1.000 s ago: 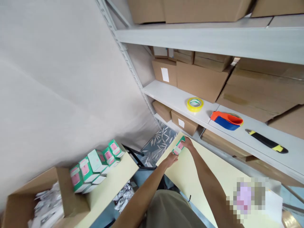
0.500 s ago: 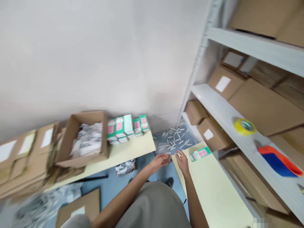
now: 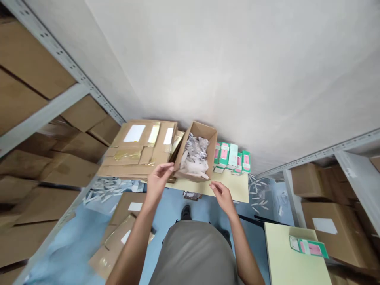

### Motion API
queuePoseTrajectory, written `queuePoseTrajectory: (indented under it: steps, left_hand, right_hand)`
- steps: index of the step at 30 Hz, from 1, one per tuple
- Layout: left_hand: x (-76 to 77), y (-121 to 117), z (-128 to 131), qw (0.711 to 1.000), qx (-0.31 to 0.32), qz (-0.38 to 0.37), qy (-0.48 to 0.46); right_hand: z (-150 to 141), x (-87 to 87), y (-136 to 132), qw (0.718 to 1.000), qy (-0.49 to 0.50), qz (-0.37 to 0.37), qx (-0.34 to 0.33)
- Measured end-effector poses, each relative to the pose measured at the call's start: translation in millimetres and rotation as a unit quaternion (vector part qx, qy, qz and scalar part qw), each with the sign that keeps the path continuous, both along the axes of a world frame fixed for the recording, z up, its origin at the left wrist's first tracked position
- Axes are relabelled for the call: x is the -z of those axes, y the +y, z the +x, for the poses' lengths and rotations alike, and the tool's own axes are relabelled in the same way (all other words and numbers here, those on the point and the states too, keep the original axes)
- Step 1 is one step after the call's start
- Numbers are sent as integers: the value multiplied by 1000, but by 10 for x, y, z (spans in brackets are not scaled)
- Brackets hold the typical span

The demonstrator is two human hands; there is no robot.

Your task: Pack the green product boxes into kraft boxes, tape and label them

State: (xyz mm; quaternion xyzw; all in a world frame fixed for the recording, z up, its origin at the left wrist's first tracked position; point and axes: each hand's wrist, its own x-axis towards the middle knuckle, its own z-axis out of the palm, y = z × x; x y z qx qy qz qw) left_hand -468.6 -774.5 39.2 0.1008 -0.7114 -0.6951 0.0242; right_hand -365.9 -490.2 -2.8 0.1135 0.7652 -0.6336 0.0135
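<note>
Both hands, on a green-and-pink box (image 3: 311, 248) a second ago, now hang at the near edge of an open carton (image 3: 204, 130), the worker having turned towards the wall. The box lies alone on the right-hand table (image 3: 282, 257), so the work appears to shift from it to the carton. The left hand (image 3: 160, 178) has its fingertips curled at the carton's near left corner (from here, I cannot tell whether they pinch the cardboard). The right hand (image 3: 222, 194), fingers loosely bent, is just beside the near right corner, nothing visible in it; whether thumb and fingertip meet is unclear. The carton, holding crumpled paper (image 3: 196, 150), sits between flattened cardboard (image 3: 142, 150) and a row of similar boxes (image 3: 225, 154).
</note>
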Motion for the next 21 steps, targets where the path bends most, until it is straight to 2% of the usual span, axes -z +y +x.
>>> queuePoseTrajectory:
  steps: [2,4,5,7,10,14,18,21]
  left_hand:
    - [32,-546,-306,982,-63,-173,40]
    - [115,-934,-571,942,-83,-323,43]
    - [171,-1063,-673,922,-77,-377,28]
    - [292,-1205,-799,897,-44,-440,-17]
    - [427,-1240,-821,879,3,-475,-41]
    - [439,-1250,-779,871,1,-489,-37]
    - [278,-1330,-790,870,-25,-491,-41]
    - [-17,-1336,-689,886,-92,-453,33]
  right_hand:
    - [-171,-12,-347,1000,2,2,-15]
    - [-287,-14,-627,1000,0,4,-29]
    - [-324,-13,-733,999,-3,4,-38]
    - [-364,-16,-875,998,-11,6,-56]
    - [-374,-25,-949,998,-18,15,-53]
    - [-376,-15,-991,999,-21,18,-38]
    - [-371,-11,-1089,999,-16,9,-37]
    - [-336,-97,-1083,1000,-2,-1,-24]
